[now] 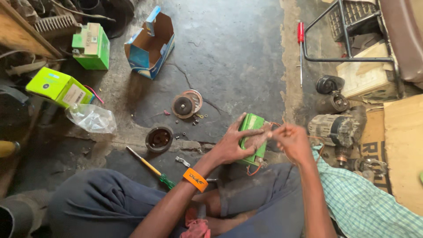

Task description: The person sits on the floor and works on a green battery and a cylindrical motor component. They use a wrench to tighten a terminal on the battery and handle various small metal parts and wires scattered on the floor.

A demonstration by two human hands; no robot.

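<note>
Green box-shaped unit [251,139] (orange wires), tilted above lap.

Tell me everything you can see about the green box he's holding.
The green box is a small rectangular block, plastic by its look, tilted upright over the person's lap. The left hand wraps its near side; the right hand pinches thin orange wires running from it. More orange wire hangs at its lower end. Its label is blurred.

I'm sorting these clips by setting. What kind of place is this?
Probably a small repair workshop for motors or vehicle electrics. Dismantled motor parts, an alternator and screwdrivers lie on the stained concrete floor.
</note>
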